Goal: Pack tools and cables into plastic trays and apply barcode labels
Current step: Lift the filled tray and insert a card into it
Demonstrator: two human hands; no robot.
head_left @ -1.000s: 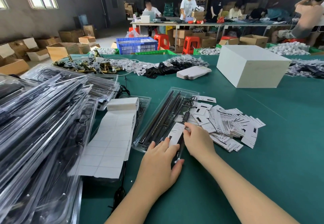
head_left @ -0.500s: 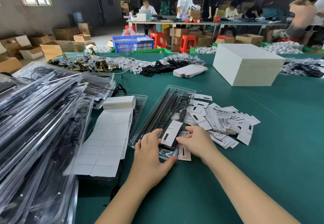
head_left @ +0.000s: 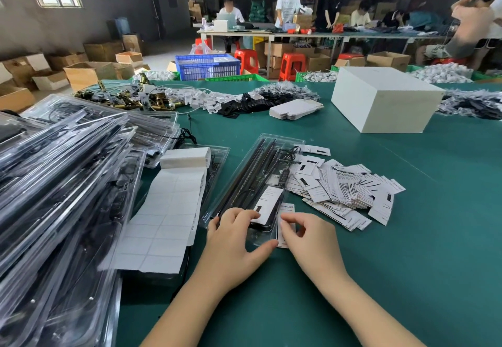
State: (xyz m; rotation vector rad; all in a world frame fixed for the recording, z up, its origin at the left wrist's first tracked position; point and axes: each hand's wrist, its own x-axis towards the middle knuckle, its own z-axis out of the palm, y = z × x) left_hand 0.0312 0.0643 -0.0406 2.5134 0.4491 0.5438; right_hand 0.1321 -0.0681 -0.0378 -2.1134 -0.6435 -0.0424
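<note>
From where I stand, the job looks well under way but far from over. On the green table (head_left: pixel 407 238) the clear plastic tray (head_left: pixel 252 181) lies just ahead of the person, already loaded with long black bars and a coiled black cable (head_left: pixel 288 153) near its far end. A white printed card (head_left: pixel 267 205) sits on the tray's near part.

The left hand (head_left: pixel 233 240) grips the tray's near end, fingers curled over the top and touching the card, thumb stretched along the near edge. The right hand (head_left: pixel 309 235) has its fingers bent at the tray's right edge, where a second card (head_left: pixel 285 210) lies against the table; I cannot tell whether it pinches that card or only touches it.

So this tray seems to be at the card-and-label stage. To the left, a tall heap of filled trays (head_left: pixel 59 197) points to much finished work. Left to go, I judge: the loose pile of printed cards (head_left: pixel 350 189) just beside the tray, and the fanfold strip of blank labels (head_left: pixel 168 210) draped over another tray.
</note>
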